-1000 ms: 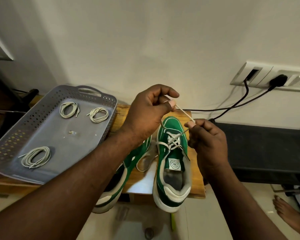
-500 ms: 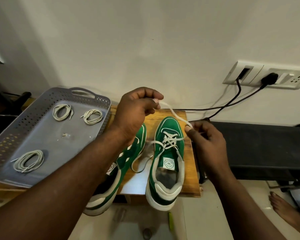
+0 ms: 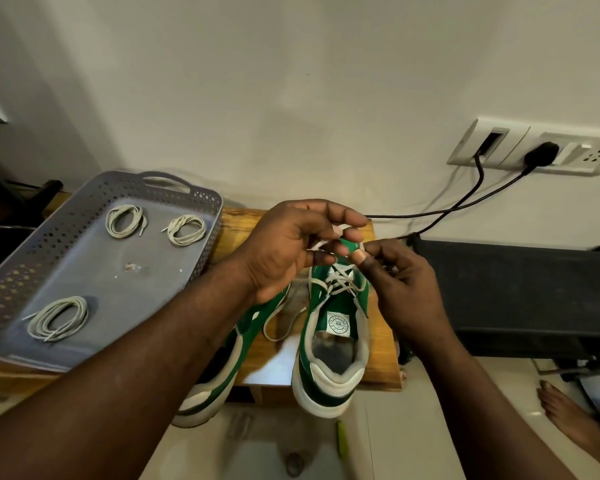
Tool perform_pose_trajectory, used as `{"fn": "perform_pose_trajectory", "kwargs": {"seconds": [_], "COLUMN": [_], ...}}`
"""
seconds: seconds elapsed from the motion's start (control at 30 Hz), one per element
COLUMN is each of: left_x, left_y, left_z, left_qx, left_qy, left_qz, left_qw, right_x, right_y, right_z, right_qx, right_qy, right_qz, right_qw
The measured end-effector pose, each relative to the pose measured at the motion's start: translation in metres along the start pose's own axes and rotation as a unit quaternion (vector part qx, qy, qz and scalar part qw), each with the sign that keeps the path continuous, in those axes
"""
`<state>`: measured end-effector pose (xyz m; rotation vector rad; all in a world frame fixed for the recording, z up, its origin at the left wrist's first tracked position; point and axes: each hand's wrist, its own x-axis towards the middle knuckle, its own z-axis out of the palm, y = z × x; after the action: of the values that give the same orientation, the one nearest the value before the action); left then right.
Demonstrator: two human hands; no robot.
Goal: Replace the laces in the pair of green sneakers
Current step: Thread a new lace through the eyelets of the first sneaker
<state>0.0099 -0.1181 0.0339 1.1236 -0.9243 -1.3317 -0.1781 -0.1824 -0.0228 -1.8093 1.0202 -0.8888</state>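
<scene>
Working over the toe end of the right-hand green sneaker [image 3: 329, 344], both hands pinch the one pale lace [image 3: 338, 284] that runs through its front eyelets. The left hand [image 3: 291, 247] has a narrow grip, thumb and forefinger closed on a short stretch of lace near its tip; the right hand [image 3: 399, 278] pinches the same lace just beside it, fingertips almost touching those of the left. The shoe stands upright on the wooden desk [image 3: 383, 372], heel toward the person, with the other green sneaker [image 3: 222, 368] lying partly under the left forearm, its lacing hidden from view.

The lace looks flat, soft and very light, so it will go limp wherever it is not held and will follow any pull with no resistance. The best hold seems to be close to the stiff tip, which alone can be pushed through an eyelet; further back the lace would only buckle. The woven surface probably gives fair friction, so a light pinch should do. The sneaker itself appears light enough to slide on the desk if the lace is tugged hard, so steadying it may be wise.

Three coiled laces [image 3: 59, 317] lie in the grey perforated tray [image 3: 94, 271] to the left, well apart from the shoes.
</scene>
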Motion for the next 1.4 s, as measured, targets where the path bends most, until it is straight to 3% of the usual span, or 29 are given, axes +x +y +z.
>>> {"fn": "perform_pose_trajectory", "kwargs": {"seconds": [0.1, 0.2, 0.37, 0.5, 0.57, 0.67, 0.77, 0.9, 1.1, 1.4], "left_x": [0.0, 0.002, 0.007, 0.008, 0.008, 0.01, 0.011, 0.012, 0.014, 0.01], "left_y": [-0.002, -0.003, -0.005, 0.0, -0.001, -0.01, -0.026, -0.042, -0.058, -0.068], "left_z": [0.003, 0.007, 0.001, -0.004, -0.003, 0.003, 0.006, 0.007, 0.019, 0.036], "left_qx": [-0.03, 0.028, 0.061, 0.02, 0.103, 0.228, 0.316, 0.395, 0.457, 0.511], "left_qy": [-0.044, 0.027, 0.119, 0.145, 0.163, 0.147, 0.127, 0.127, 0.119, 0.108], "left_qz": [0.004, 0.011, 0.037, 0.055, 0.06, 0.026, -0.043, -0.073, -0.078, -0.052], "left_qw": [0.999, 0.999, 0.99, 0.988, 0.979, 0.962, 0.939, 0.907, 0.878, 0.851], "right_x": [-0.001, -0.002, -0.007, -0.004, -0.004, -0.01, -0.013, -0.011, -0.006, 0.001], "right_y": [-0.002, 0.001, -0.004, -0.003, 0.0, 0.0, -0.002, -0.001, 0.004, 0.011], "right_z": [0.002, 0.003, 0.002, -0.01, -0.016, -0.016, -0.012, -0.015, -0.025, -0.028], "right_qx": [0.023, 0.008, 0.033, -0.128, -0.237, -0.29, -0.263, -0.148, 0.032, 0.011], "right_qy": [-0.018, -0.035, -0.136, -0.073, -0.098, -0.148, -0.118, -0.078, -0.062, -0.102], "right_qz": [0.004, -0.01, -0.065, 0.01, 0.061, 0.107, 0.135, 0.239, 0.356, 0.367], "right_qw": [1.0, 0.999, 0.988, 0.989, 0.965, 0.94, 0.948, 0.957, 0.932, 0.924]}}
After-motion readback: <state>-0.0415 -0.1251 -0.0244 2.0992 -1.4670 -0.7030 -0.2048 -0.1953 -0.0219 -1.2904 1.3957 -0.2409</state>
